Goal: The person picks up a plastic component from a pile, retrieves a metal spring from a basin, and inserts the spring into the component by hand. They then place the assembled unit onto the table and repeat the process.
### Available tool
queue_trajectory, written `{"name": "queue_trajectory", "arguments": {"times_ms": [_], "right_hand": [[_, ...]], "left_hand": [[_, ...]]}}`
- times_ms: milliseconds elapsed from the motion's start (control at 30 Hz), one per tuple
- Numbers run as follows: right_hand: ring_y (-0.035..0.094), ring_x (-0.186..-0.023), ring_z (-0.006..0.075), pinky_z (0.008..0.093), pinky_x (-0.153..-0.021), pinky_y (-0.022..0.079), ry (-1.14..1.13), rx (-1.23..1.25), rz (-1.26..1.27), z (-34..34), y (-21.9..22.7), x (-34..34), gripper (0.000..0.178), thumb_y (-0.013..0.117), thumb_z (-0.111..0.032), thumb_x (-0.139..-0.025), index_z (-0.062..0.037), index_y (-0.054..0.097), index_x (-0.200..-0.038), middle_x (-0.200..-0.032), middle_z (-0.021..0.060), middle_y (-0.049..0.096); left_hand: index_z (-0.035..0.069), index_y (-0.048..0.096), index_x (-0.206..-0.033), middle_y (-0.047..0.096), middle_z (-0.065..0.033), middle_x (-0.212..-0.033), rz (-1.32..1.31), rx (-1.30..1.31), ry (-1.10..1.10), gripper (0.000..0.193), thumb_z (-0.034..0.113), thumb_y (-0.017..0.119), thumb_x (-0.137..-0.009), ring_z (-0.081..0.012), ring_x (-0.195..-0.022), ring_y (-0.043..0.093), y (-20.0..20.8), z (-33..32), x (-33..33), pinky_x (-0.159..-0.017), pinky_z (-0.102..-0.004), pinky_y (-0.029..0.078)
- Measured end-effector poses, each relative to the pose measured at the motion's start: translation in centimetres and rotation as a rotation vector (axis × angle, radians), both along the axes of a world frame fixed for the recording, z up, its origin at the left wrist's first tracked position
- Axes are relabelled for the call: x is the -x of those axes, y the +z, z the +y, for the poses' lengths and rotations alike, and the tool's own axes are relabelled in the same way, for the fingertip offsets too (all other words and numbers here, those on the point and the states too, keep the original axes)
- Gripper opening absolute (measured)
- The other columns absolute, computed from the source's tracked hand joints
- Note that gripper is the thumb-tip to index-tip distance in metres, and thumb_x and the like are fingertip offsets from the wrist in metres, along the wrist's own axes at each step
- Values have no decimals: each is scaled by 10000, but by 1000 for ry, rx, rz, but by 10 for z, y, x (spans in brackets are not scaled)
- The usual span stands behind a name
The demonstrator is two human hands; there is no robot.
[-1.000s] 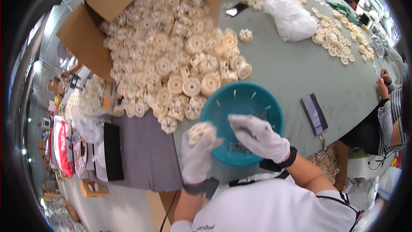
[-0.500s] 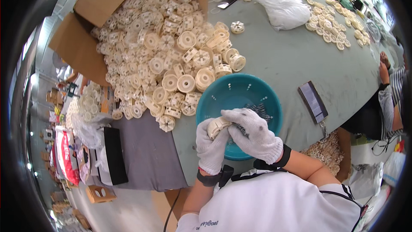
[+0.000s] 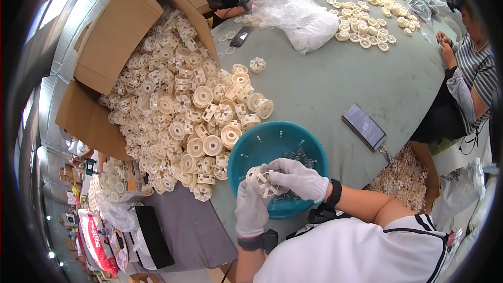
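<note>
My left hand (image 3: 252, 212), in a white knit glove, is closed around a cream plastic wheel (image 3: 255, 174) with a slotted rim, its slotted side turned up. The gloved right hand (image 3: 303, 179) has bent its fingers together at the wheel's right side. Whether a small piece sits in those fingertips is hidden. Both hands are over the near part of a teal plastic basin (image 3: 251, 144). Inside the basin, partly behind my right hand, lie several small metal springs (image 3: 299, 156).
A large heap of cream wheels (image 3: 173, 105) spills from a cardboard box (image 3: 118, 34) on the left. A phone (image 3: 364, 127) lies right of the basin. Farther back are a clear plastic bag (image 3: 296, 13) and cream rings (image 3: 364, 26). Two co-workers sit at the table's far and right sides.
The view has shifted, bringing more of the co-workers in. My right hand has drawn back from covering the wheel to pinching at its side. The wheel's slotted side now shows.
</note>
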State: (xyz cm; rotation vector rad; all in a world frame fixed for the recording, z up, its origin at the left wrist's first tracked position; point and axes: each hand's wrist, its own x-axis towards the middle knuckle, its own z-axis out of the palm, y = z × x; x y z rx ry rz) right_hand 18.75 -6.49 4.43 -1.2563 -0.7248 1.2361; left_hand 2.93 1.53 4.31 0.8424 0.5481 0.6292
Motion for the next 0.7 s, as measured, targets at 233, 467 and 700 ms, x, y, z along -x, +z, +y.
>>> {"name": "queue_trajectory", "arguments": {"times_ms": [233,467,700], "right_hand": [[678,-895,321,399,-809,563,-121,-410,-764,-14,-14,21,306,622,-38,-903,3,603,-1205,-1038,160,648],[677,-893,306,353,-804,553,-581,-698,-837,-21,28,-16,355,639,85,-818,28,605,-1166,-1030,166,654],[665,-870,295,416,-855,543,-228,-1310,-554,-32,96,-61,205,601,-10,-864,0,649,-1063,-1058,156,678]], "left_hand": [[9,589,-1131,661,-114,-1155,-28,124,72,258,248,539,-1046,-221,-1032,656,-20,15,5,-879,-373,551],[37,575,-1031,669,-73,-975,172,-81,199,188,221,608,-1017,-160,-838,656,-10,2,-10,-820,-394,582],[21,625,-1006,648,-150,-1203,387,-353,47,157,173,587,-1024,-186,-1203,565,-7,-14,2,-1007,-302,434]]}}
